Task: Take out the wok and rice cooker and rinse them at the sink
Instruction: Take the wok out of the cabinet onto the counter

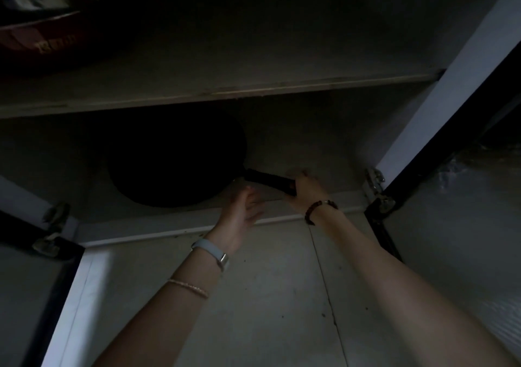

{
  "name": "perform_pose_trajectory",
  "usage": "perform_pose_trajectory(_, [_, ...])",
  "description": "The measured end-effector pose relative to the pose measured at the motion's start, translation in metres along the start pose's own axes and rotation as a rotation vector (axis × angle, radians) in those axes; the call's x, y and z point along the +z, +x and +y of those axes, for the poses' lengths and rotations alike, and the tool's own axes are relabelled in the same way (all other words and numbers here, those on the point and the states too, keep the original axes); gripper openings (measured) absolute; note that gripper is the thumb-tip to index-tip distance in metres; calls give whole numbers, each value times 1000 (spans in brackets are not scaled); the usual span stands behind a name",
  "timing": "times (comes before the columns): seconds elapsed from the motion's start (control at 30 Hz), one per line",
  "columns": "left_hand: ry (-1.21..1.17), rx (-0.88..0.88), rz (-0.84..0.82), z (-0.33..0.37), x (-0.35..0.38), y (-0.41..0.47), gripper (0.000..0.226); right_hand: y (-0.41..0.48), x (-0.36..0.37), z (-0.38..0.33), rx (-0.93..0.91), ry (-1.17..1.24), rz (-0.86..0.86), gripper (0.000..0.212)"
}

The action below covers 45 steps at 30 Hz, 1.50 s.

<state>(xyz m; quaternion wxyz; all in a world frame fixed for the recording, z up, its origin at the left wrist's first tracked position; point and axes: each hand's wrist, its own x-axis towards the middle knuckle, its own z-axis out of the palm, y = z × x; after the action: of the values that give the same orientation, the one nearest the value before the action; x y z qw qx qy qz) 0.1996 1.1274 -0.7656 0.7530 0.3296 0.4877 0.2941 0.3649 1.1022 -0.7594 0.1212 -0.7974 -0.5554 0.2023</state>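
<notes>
The cabinet point(310, 141) stands open and dim, with the tiled floor point(267, 296) in front of it. Its right door point(451, 84) and left door point(70, 296) are both swung outward. A shelf point(225, 93) divides the interior into an upper and a lower compartment.

The wok point(174, 163), black, sits on the bottom of the lower compartment, left of centre, close to the front edge. Its handle point(265, 179) points right. A red pan point(36, 39) sits on the shelf at far left; its contents are too blurred to identify.

The right hand point(306, 189) is clenched round the end of the handle. The left hand point(242, 211) is released, fingers straight and spread, just beside the wok's front rim; whether it touches the rim cannot be determined.

A hinge point(376, 189) sits at the foot of the right door. The left wrist carries a pale band point(210, 251), the right wrist a bead bracelet point(315, 210).
</notes>
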Motion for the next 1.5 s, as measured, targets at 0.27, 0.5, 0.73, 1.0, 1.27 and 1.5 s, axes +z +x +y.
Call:
perform_pose_trajectory(0.27, [-217,-189,63,-17,-12,11,30,-35,29,-47,246,547,-528,22])
perform_pose_trajectory(0.5, [-112,-160,112,-15,-30,17,31,-39,46,-74,353,653,-516,14])
perform_pose_trajectory(0.73, [44,-12,230,-20,-30,20,37,-50,52,-90,332,563,-300,17])
perform_pose_trajectory(1.0, [93,-32,258,-19,-27,-22,15,-85,40,-98,282,441,-316,17])
perform_pose_trajectory(1.27, [28,-152,334,15,-6,-127,19,-163,-43,-139,327,451,-470,16])
perform_pose_trajectory(1.5, [26,-276,371,66,28,-246,13,-250,-141,-179,483,484,-529,19])
